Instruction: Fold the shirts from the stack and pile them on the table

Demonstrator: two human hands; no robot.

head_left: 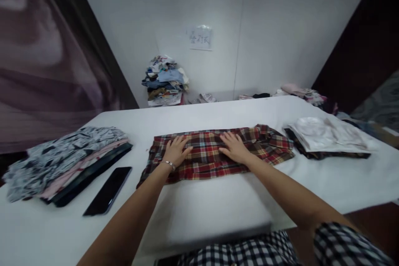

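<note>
Grip unclenched: your left hand [176, 152] and right hand [234, 148] press flat.
Plaid shirt [204, 151] lies beneath both, on table [187, 120].

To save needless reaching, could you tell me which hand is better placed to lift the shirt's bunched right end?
Probably the right hand: it rests on the shirt nearer that end; the left hand lies farther away.

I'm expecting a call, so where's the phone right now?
In the head view, the phone lies at the lower left on the white table, just right of the gray-topped pile of clothes and left of the plaid shirt.
</note>
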